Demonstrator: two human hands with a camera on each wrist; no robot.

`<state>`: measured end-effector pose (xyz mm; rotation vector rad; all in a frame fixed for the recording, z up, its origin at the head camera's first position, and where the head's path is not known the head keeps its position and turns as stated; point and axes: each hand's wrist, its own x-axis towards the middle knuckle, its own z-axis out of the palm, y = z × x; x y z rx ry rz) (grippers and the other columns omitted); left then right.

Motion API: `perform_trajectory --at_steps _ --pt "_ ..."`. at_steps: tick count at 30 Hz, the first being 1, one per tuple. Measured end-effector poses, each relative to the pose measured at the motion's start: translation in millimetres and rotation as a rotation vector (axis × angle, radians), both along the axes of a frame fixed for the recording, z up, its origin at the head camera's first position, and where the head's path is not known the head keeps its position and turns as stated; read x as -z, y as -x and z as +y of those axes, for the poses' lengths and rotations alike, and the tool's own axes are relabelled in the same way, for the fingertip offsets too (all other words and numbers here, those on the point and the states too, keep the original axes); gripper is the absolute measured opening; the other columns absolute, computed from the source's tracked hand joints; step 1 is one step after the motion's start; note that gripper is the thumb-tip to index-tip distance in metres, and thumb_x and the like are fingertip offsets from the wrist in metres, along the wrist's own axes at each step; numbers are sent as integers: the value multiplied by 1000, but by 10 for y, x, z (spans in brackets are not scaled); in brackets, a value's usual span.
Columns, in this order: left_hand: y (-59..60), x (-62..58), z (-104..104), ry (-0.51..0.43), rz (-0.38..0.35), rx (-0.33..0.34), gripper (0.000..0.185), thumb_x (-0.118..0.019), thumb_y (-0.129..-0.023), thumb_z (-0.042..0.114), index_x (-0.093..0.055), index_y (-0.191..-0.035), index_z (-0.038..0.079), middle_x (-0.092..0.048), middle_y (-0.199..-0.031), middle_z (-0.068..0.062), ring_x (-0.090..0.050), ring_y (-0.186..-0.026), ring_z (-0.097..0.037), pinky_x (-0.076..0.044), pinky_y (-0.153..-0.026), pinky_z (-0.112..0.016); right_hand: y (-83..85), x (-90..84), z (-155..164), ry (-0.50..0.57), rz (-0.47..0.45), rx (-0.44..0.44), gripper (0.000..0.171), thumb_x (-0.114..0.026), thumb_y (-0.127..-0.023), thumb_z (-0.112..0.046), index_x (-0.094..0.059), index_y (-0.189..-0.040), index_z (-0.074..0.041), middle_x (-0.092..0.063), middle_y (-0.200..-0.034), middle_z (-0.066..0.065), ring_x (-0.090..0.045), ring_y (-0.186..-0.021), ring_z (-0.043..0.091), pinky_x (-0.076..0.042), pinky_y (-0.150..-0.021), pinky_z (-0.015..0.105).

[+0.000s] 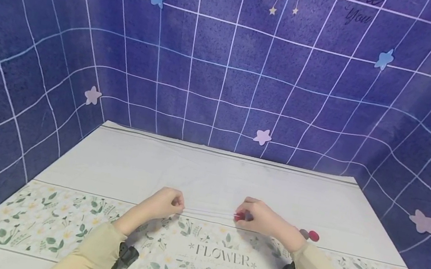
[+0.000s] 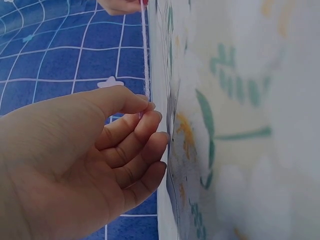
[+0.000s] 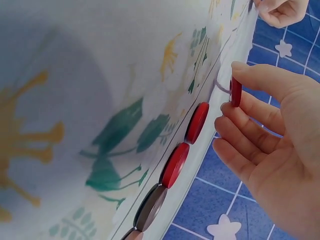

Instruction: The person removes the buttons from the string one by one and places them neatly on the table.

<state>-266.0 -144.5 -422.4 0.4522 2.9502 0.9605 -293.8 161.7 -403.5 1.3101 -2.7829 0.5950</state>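
A thin pale string [image 1: 209,212] stretches between my two hands, low over the table. Its left end is pinched between the thumb and index finger of my left hand [image 1: 164,202]; the left wrist view shows the string [image 2: 145,55] leading away from those fingertips, the other fingers loosely curled. My right hand [image 1: 265,218] pinches a red button-like disc [image 3: 236,91] by its edges, and the string meets its face. Near that hand, a row of similar discs lies on the table: two red ones [image 3: 175,165], a brown one [image 3: 151,207] and a pinkish one [image 3: 132,235], partly cut off.
A white table cover [image 1: 143,161] with a floral band and the word FLOWER [image 1: 223,254] lies under my hands. Behind and at both sides hangs a blue gridded curtain [image 1: 207,81] with stars. Dark wrist mounts [image 1: 128,254] sit under the sleeves.
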Motion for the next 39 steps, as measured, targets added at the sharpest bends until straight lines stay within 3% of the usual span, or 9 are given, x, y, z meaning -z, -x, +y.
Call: perform_trajectory --at_steps 28,39 --pt "-36 -21 12 -6 24 30 7 -62 -86 12 -61 -79 12 -54 -67 5 -49 -59 -9 -44 -55 -20 -24 -36 107 13 23 26 20 -70 -81 -17 -69 -98 -5 -60 -86 0 -54 -74 10 -48 -69 22" --pt "-29 -23 16 -8 11 10 9 -61 -86 13 -60 -77 13 -53 -64 5 -48 -58 -10 -44 -53 -21 -15 -12 167 27 46 4 19 -70 -81 -14 -68 -97 -4 -60 -84 0 -50 -70 5 -46 -65 20"
